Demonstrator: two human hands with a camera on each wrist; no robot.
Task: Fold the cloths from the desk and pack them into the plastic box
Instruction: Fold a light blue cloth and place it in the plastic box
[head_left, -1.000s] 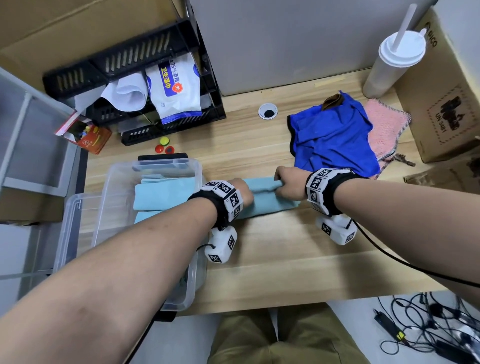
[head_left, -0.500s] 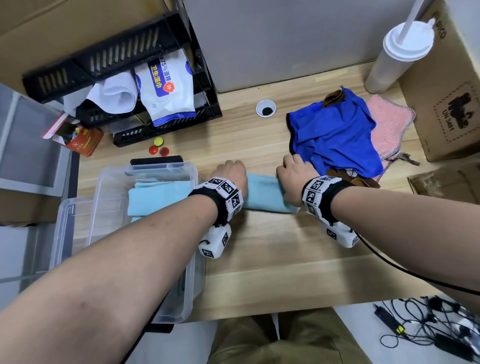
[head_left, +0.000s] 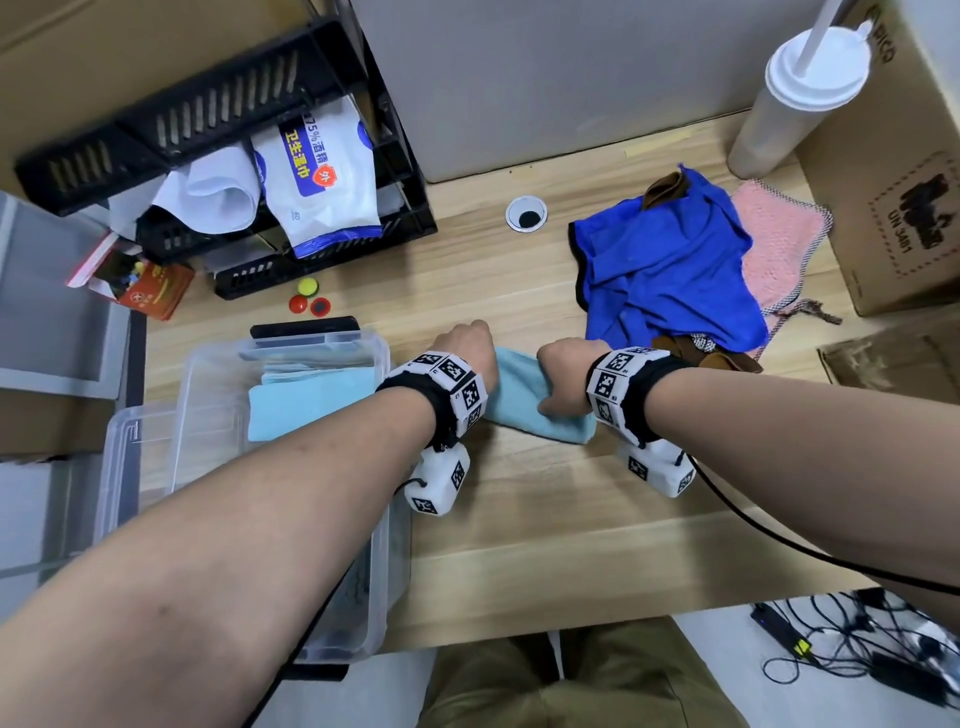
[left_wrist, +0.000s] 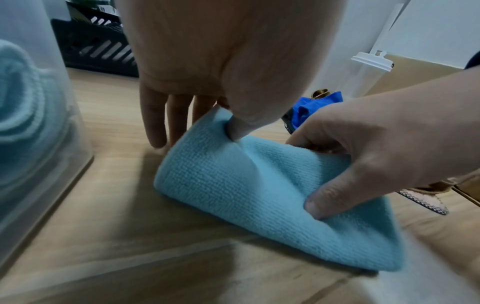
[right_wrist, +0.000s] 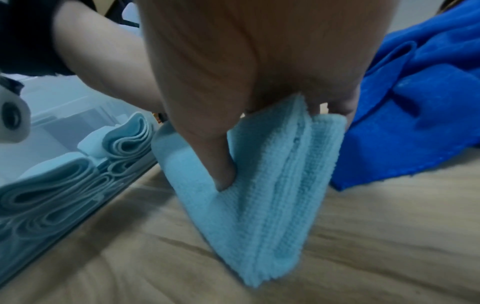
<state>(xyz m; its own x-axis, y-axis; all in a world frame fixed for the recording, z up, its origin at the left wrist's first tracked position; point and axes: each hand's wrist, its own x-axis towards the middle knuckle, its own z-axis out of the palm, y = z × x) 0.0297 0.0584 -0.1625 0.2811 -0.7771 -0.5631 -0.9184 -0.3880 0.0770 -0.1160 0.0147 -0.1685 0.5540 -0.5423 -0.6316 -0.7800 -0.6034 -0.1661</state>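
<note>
A folded light blue cloth (head_left: 519, 397) lies on the wooden desk (head_left: 545, 519) between my hands. My left hand (head_left: 464, 347) holds its left end, with the thumb (left_wrist: 239, 131) dug into the fabric and the fingers behind it down to the desk. My right hand (head_left: 566, 379) pinches the right end, thumb (right_wrist: 223, 174) on top, and lifts that end off the desk. The clear plastic box (head_left: 122, 467) stands just to the left with folded light blue cloths (head_left: 311, 400) inside. A crumpled blue cloth (head_left: 670, 280), a pink cloth (head_left: 774, 244) and a brown cloth (head_left: 667, 189) lie at the back right.
A black rack (head_left: 234, 104) with a pack of wipes (head_left: 322, 176) stands at the back left, and coloured caps (head_left: 306, 301) lie before it. A lidded cup with a straw (head_left: 795, 93) and a cardboard box (head_left: 909, 182) stand at the far right. A cable hole (head_left: 525, 213) sits mid-desk.
Half a second ago both hands lay on top of the light blue cloth. Now they have closed on its two ends, drawn nearer together, and the right end has risen.
</note>
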